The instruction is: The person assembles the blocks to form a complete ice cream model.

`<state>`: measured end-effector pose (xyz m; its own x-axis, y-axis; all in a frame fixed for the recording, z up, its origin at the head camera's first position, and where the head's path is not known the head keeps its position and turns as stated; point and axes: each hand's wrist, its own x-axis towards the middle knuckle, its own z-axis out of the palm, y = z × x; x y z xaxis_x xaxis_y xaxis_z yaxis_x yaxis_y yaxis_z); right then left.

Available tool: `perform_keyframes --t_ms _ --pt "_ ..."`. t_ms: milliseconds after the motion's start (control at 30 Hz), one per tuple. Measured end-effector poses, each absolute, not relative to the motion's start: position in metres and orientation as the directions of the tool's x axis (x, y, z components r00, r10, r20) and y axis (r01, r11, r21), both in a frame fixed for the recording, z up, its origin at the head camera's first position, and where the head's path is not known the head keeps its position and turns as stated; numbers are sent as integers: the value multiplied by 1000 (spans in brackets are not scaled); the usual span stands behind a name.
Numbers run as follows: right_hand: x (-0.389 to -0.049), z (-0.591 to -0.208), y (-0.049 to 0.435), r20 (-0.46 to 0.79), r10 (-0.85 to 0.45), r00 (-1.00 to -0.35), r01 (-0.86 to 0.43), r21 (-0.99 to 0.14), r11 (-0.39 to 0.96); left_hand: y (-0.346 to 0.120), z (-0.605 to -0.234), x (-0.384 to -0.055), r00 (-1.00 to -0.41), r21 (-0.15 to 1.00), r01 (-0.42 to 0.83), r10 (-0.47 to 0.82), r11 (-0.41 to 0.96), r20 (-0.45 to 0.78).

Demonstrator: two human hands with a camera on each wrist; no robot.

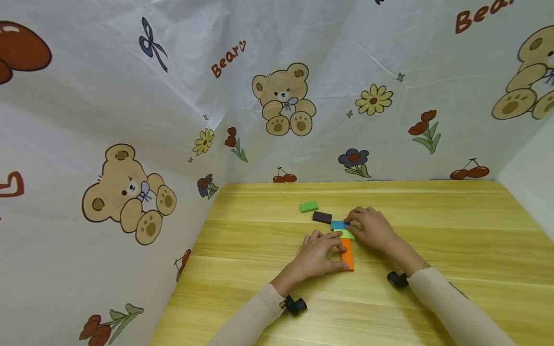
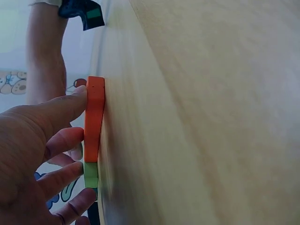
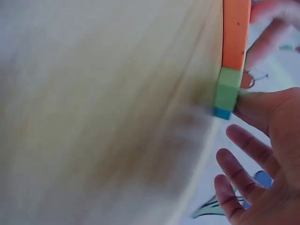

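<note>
Flat coloured wooden blocks lie in a row on the table. My left hand (image 1: pixel 314 254) rests over the long orange block (image 1: pixel 347 257), its thumb and index finger touching it. Its other fingertips reach the light green block (image 2: pixel 91 174) in the left wrist view. At the far end, my right hand (image 1: pixel 375 231) has its thumb by the light green and blue blocks. The blue block (image 1: pixel 338 225) adjoins the light green one, partly covered by fingers. In the right wrist view, the other right fingers (image 3: pixel 241 187) are spread, holding nothing.
A dark purple block (image 1: pixel 322 217) lies just left of the blue one, and a bright green block (image 1: pixel 309 207) farther back. The wooden table (image 1: pixel 454 230) meets a bear-print sheet (image 1: pixel 329 144) at the back and left.
</note>
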<state>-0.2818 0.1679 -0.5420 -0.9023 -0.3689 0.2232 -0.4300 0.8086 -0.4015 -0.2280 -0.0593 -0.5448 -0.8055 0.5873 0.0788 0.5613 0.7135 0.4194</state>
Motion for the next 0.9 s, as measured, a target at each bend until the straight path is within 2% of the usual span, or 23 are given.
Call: perform_keyframes --t_ms 100,200,367,600,900 --pt "-274 -534 163 241 -423 -874 -480 -282 831 -58 -545 -228 -805 418 562 589 714 77" --pt "-268 -529 160 263 -466 -844 -523 -218 824 -58 -544 -228 -805 414 562 588 716 77" --pt "-263 -528 158 252 -505 -826 -558 -230 798 -57 -544 -228 -805 410 565 588 716 81" --pt "-260 -530 160 247 -494 -834 -548 -261 795 -57 -544 -227 -803 420 565 590 710 82" --pt "-256 -532 160 295 -524 -799 -590 -215 779 -57 -543 -228 -804 406 567 588 717 86"
